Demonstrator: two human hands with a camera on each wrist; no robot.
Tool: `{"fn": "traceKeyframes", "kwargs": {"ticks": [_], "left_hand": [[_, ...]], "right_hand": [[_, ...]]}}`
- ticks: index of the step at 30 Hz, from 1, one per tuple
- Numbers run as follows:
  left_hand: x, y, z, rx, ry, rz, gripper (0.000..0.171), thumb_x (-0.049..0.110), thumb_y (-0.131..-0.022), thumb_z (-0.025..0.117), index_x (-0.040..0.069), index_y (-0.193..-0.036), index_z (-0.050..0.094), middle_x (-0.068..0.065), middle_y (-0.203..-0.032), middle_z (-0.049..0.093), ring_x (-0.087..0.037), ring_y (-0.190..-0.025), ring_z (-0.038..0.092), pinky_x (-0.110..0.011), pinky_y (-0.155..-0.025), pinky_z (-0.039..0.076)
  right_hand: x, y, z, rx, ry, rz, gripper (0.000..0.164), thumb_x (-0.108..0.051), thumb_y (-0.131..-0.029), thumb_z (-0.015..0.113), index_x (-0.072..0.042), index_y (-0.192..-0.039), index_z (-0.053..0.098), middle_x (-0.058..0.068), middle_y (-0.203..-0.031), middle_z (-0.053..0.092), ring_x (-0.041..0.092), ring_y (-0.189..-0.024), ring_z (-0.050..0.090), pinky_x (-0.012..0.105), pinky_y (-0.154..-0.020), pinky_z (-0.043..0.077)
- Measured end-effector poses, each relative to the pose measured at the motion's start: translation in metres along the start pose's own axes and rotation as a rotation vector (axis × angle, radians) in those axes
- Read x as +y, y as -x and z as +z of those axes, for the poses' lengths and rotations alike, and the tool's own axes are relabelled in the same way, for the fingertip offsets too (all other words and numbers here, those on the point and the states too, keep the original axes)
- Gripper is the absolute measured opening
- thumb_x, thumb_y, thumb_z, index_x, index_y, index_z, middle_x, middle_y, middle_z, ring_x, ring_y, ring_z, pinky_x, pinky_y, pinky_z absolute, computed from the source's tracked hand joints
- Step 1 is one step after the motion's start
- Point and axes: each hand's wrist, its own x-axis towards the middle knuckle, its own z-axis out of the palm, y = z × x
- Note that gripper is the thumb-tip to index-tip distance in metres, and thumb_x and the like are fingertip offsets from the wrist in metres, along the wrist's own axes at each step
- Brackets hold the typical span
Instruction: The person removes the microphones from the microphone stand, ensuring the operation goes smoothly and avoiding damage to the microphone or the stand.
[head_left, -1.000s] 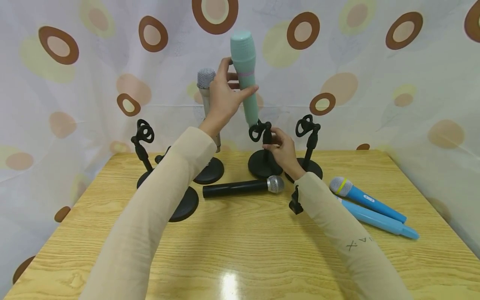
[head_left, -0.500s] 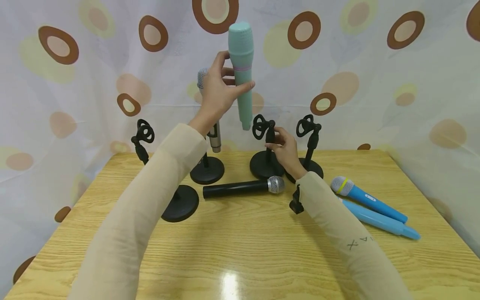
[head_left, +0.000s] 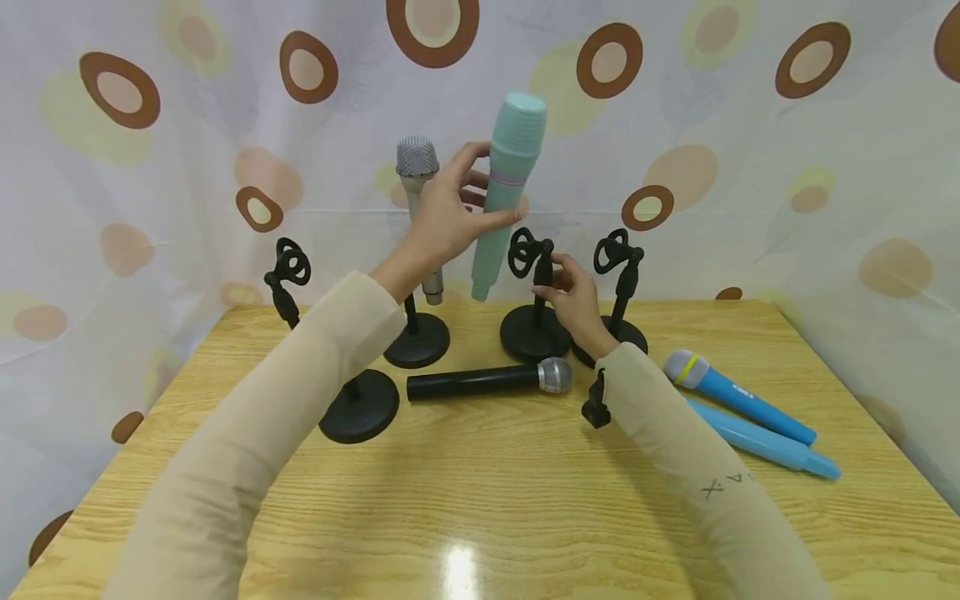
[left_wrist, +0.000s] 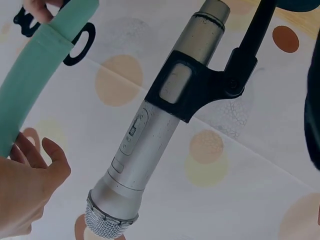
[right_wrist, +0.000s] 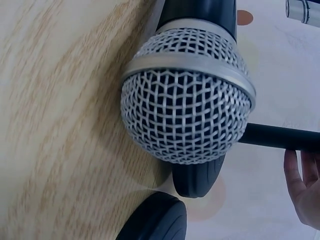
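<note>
My left hand (head_left: 446, 212) grips a mint-green microphone (head_left: 517, 137) around its handle, above the table. The microphone is tilted, its head up and to the right, and its lower end is left of and apart from a black stand's clip (head_left: 525, 250). My right hand (head_left: 577, 304) holds the upright pole of that microphone stand (head_left: 534, 337), just below the clip. In the left wrist view, my left hand (left_wrist: 30, 185) is beside a silver microphone (left_wrist: 145, 145) seated in another stand's clip. The right wrist view shows my right fingers at the dark pole (right_wrist: 280, 137).
A black microphone (head_left: 480, 382) lies before the stands. Two blue microphones (head_left: 750, 404) lie at the right. Other stands flank the middle, with clips at left (head_left: 288, 262) and right (head_left: 615, 250). A low black clip (head_left: 596, 408) is near my right sleeve. A patterned cloth hangs behind.
The mint-green microphone first rose slightly to the left, then came down and rightward, its head now leaning right. The held stand shifted slightly right, with my right hand still on its pole.
</note>
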Motion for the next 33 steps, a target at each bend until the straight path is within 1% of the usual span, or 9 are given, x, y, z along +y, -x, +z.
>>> {"fn": "traceKeyframes", "kwargs": {"ticks": [3,6,11,15,19,25,29,31,33], "left_hand": [[-0.002,0.005,0.003,-0.032,-0.03,0.009,0.068,0.025,-0.076,0.074,0.02,-0.135,0.039,-0.006,-0.114,0.06,-0.018,-0.097,0.061,-0.032,-0.082,0.051],[-0.003,0.012,0.004,-0.066,-0.049,0.013,0.068,0.025,-0.076,0.074,0.02,-0.134,0.04,-0.006,-0.115,0.061,-0.019,-0.098,0.062,-0.032,-0.083,0.051],[-0.009,0.022,0.008,-0.118,-0.07,0.017,0.07,0.024,-0.076,0.075,0.02,-0.136,0.039,-0.007,-0.119,0.059,-0.021,-0.098,0.062,-0.033,-0.083,0.051],[-0.016,0.032,0.012,-0.17,-0.094,0.02,0.072,0.022,-0.076,0.075,0.02,-0.137,0.039,-0.009,-0.12,0.057,-0.024,-0.095,0.063,-0.035,-0.081,0.052],[-0.022,0.041,0.017,-0.221,-0.125,0.003,0.069,0.022,-0.076,0.074,0.02,-0.136,0.041,-0.01,-0.113,0.06,-0.024,-0.092,0.064,-0.037,-0.079,0.053],[-0.028,0.054,0.022,-0.287,-0.144,-0.03,0.066,0.019,-0.075,0.075,0.019,-0.133,0.045,-0.009,-0.109,0.062,-0.024,-0.09,0.064,-0.038,-0.076,0.054],[-0.034,0.063,0.024,-0.333,-0.167,-0.049,0.065,0.02,-0.074,0.076,0.017,-0.132,0.046,-0.008,-0.109,0.062,-0.024,-0.09,0.064,-0.038,-0.076,0.054],[-0.037,0.067,0.025,-0.356,-0.18,-0.054,0.065,0.02,-0.075,0.076,0.018,-0.132,0.046,-0.008,-0.11,0.062,-0.023,-0.09,0.064,-0.037,-0.076,0.054],[-0.039,0.072,0.026,-0.375,-0.189,-0.061,0.065,0.02,-0.075,0.076,0.018,-0.132,0.046,-0.008,-0.11,0.062,-0.024,-0.09,0.064,-0.037,-0.077,0.054]], "right_hand": [[-0.003,0.002,-0.001,-0.012,-0.002,0.006,0.046,0.0,-0.081,0.065,-0.005,-0.124,0.051,0.027,-0.096,0.062,0.033,-0.091,0.06,0.039,-0.086,0.048],[-0.013,0.006,-0.003,-0.023,-0.021,0.015,0.045,0.003,-0.081,0.064,-0.001,-0.124,0.051,0.029,-0.096,0.061,0.036,-0.091,0.059,0.04,-0.085,0.047],[-0.027,0.011,-0.005,-0.044,-0.01,0.022,0.044,0.004,-0.081,0.064,0.003,-0.123,0.05,0.031,-0.096,0.061,0.039,-0.089,0.059,0.036,-0.08,0.047],[-0.015,0.008,-0.005,-0.063,0.001,0.041,0.046,0.0,-0.082,0.065,-0.001,-0.125,0.049,0.028,-0.1,0.062,0.035,-0.091,0.06,0.028,-0.076,0.048],[0.0,0.005,-0.003,-0.073,0.015,0.028,0.046,-0.003,-0.082,0.065,-0.005,-0.126,0.049,0.024,-0.101,0.062,0.029,-0.09,0.06,0.025,-0.076,0.048],[0.004,0.005,-0.003,-0.081,-0.002,-0.011,0.045,-0.001,-0.082,0.065,-0.007,-0.124,0.051,0.025,-0.1,0.062,0.02,-0.085,0.059,0.028,-0.078,0.049],[0.006,0.005,-0.003,-0.089,-0.026,0.003,0.046,0.002,-0.082,0.063,-0.008,-0.126,0.051,0.022,-0.107,0.062,0.013,-0.085,0.059,0.03,-0.08,0.051],[0.006,0.005,-0.003,-0.087,-0.028,0.014,0.044,0.003,-0.083,0.062,-0.007,-0.125,0.052,0.021,-0.109,0.061,0.014,-0.087,0.059,0.032,-0.081,0.052],[0.006,0.005,-0.004,-0.088,-0.019,0.02,0.042,0.005,-0.084,0.058,-0.004,-0.125,0.051,0.022,-0.11,0.061,0.02,-0.09,0.06,0.035,-0.082,0.051]]}}
